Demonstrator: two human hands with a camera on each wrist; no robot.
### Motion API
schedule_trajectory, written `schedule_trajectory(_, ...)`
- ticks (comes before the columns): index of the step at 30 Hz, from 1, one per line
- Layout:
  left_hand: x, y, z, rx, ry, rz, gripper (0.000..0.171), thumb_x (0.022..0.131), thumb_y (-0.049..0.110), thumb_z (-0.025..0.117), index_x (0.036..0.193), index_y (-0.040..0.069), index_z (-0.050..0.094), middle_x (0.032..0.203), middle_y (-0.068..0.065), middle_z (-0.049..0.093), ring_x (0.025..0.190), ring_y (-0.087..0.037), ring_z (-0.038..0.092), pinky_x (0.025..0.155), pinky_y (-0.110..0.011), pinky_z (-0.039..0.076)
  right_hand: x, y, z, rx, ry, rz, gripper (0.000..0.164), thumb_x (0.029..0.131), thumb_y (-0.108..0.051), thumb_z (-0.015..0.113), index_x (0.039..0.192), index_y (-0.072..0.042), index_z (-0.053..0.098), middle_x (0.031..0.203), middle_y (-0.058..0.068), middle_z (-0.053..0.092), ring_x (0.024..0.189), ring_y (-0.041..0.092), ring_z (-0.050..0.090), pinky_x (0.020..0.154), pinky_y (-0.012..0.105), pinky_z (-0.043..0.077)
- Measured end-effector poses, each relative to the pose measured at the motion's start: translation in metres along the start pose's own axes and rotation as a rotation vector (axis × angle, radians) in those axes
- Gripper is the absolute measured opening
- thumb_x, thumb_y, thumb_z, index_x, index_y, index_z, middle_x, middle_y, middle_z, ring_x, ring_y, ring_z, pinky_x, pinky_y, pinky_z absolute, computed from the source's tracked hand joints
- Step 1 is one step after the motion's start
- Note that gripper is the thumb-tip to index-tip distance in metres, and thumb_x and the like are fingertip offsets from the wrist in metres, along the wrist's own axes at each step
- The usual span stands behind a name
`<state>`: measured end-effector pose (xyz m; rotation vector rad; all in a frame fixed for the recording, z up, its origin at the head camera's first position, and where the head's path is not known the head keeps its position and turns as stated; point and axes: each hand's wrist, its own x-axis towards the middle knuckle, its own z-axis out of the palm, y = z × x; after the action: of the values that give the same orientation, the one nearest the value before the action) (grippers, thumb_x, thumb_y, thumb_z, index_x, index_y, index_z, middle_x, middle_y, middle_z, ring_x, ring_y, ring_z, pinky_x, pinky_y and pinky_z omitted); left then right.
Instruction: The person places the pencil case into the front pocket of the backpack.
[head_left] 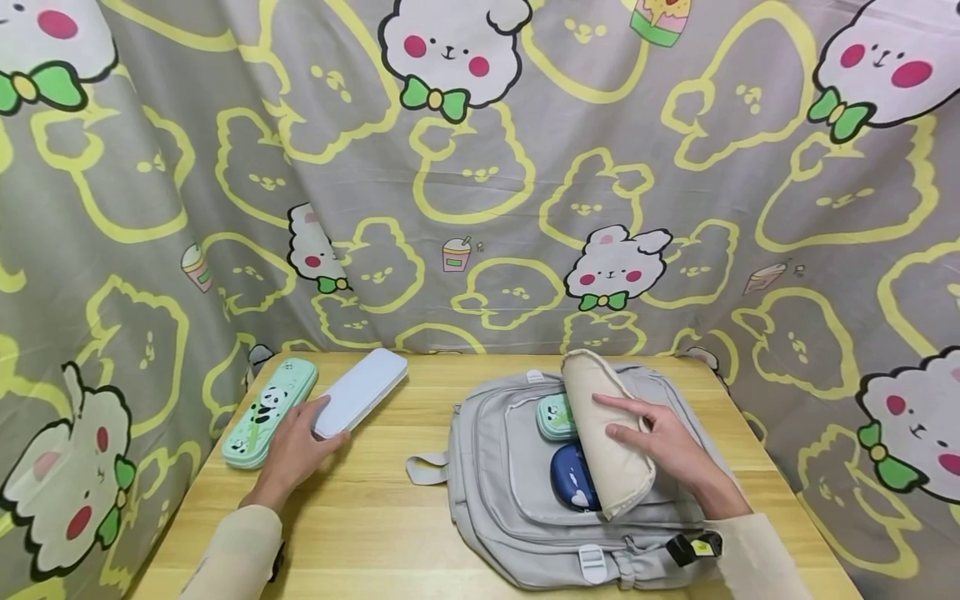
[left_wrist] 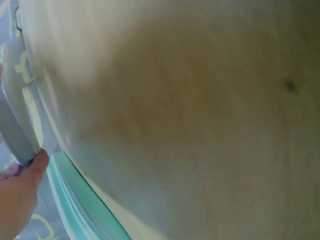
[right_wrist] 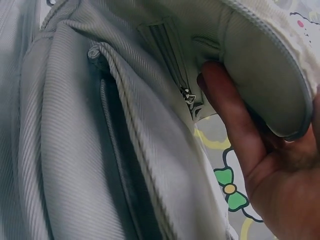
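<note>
My left hand [head_left: 296, 446] grips the near end of a pale blue-white oblong box [head_left: 363, 392], thumb on one side and fingers on the other. In the left wrist view that box [left_wrist: 17, 120] looks tilted. Just left of it lies a mint-green panda pencil case [head_left: 270, 412]. My right hand [head_left: 671, 442] pinches a cream flap [head_left: 600, 425] of the grey backpack [head_left: 487, 467], holding it raised. A small green panda case [head_left: 555, 417] and a navy-blue case [head_left: 573, 475] show beside the flap, partly covered by it. The right wrist view shows the flap's grey lining [right_wrist: 265, 75].
The backpack lies flat on a wooden table [head_left: 382, 517], its top loop [head_left: 427, 468] pointing left. A zipper pull [right_wrist: 189, 97] hangs near my right fingers. Patterned curtains [head_left: 480, 183] enclose the table at the back and sides.
</note>
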<state>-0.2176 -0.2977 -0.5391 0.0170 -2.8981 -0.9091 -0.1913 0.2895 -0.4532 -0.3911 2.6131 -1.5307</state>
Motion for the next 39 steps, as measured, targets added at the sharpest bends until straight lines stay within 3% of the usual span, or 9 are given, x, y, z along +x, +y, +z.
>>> schedule_trajectory(7,0.000,0.013,-0.001,-0.012,0.005,0.115,0.081,0.093,0.040,0.087,0.159,0.006,0.053,0.157,-0.027,0.049,0.140,-0.048,0.053,0.112,-0.067,0.046,-0.001,-0.001,0.002,0.004,-0.003,-0.005,0.049,0.104,-0.025,0.076,0.151,-0.016,0.067,0.164,0.019,0.053,0.155,0.044,0.039,0.100,0.017,0.052)
schedule_trajectory(14,-0.003,0.030,0.004,-0.063,-0.061,0.239,0.080,0.091,0.040,0.090,0.157,0.010,0.057,0.161,-0.024,0.050,0.143,-0.050,0.053,0.114,-0.070,0.047,-0.001,0.002,0.003,0.017,0.006,-0.021,0.048,0.105,-0.024,0.074,0.152,-0.015,0.067,0.165,0.015,0.053,0.159,0.042,0.034,0.104,0.009,0.043)
schedule_trajectory(24,-0.004,0.048,0.007,-0.099,-0.110,0.285,0.080,0.091,0.048,0.089,0.159,0.021,0.057,0.166,-0.019,0.047,0.148,-0.050,0.051,0.114,-0.074,0.045,0.000,0.004,0.003,0.012,0.017,-0.031,0.048,0.106,-0.026,0.073,0.152,-0.018,0.066,0.165,0.011,0.055,0.160,0.040,0.033,0.108,0.005,0.035)
schedule_trajectory(36,-0.009,0.079,0.016,-0.100,-0.199,0.338,0.076,0.090,0.044,0.090,0.158,0.026,0.059,0.168,-0.017,0.047,0.150,-0.050,0.049,0.114,-0.078,0.043,0.001,0.002,0.004,0.029,0.024,-0.025,0.048,0.106,-0.026,0.073,0.153,-0.020,0.066,0.165,0.010,0.055,0.161,0.039,0.031,0.108,0.004,0.035)
schedule_trajectory(39,-0.010,0.084,0.020,-0.111,-0.223,0.359,0.075,0.090,0.043,0.090,0.157,0.028,0.060,0.168,-0.015,0.047,0.150,-0.048,0.049,0.114,-0.076,0.044,0.000,0.001,0.004,0.029,0.030,-0.026,0.048,0.106,-0.025,0.073,0.153,-0.019,0.066,0.165,0.010,0.055,0.161,0.032,0.033,0.109,0.004,0.035)
